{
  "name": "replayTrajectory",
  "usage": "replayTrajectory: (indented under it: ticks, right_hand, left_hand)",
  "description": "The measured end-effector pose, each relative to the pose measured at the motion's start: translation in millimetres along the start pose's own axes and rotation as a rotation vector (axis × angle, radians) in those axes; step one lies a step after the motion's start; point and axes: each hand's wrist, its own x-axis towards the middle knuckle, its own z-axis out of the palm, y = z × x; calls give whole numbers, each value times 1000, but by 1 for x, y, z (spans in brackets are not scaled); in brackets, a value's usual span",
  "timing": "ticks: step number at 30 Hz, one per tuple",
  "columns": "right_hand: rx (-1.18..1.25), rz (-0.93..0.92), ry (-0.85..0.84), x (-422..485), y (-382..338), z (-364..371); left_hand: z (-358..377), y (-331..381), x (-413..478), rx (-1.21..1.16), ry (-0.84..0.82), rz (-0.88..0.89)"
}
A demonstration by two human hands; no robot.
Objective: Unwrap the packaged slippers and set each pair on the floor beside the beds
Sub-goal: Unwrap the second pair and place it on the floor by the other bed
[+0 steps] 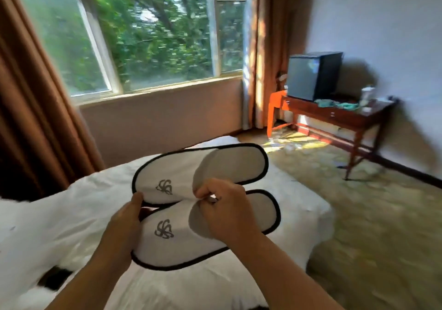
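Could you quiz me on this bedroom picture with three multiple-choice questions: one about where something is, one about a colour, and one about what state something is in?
1. Where is the black box-shaped appliance?
A. On the wooden desk by the wall
B. On the bed
C. On the windowsill

2. What colour is the trim around the white slippers?
A. Red
B. Black
C. Green

3. What state are the slippers in?
A. Sealed in plastic on the desk
B. Lying on the carpet
C. Held up in both hands over the bed

Answers:
1 A: it stands on the wooden desk at the right.
2 B: a dark edge runs round each sole.
3 C: the left hand grips the toe ends and the right hand pinches the uppers, above the white bed.
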Motion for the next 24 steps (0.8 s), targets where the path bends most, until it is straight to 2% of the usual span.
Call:
replayTrajectory:
  ticks: [7,12,24]
  right_hand:
    - [-130,85,232,22,-7,-145]
    - [-175,197,290,27,6,-241]
    - [-73,338,285,32,68,-397]
  left_hand:
    - [108,98,-32,31,-305,35]
    - [197,148,-64,4,-484,90]
    - [347,198,-128,-47,-604,133]
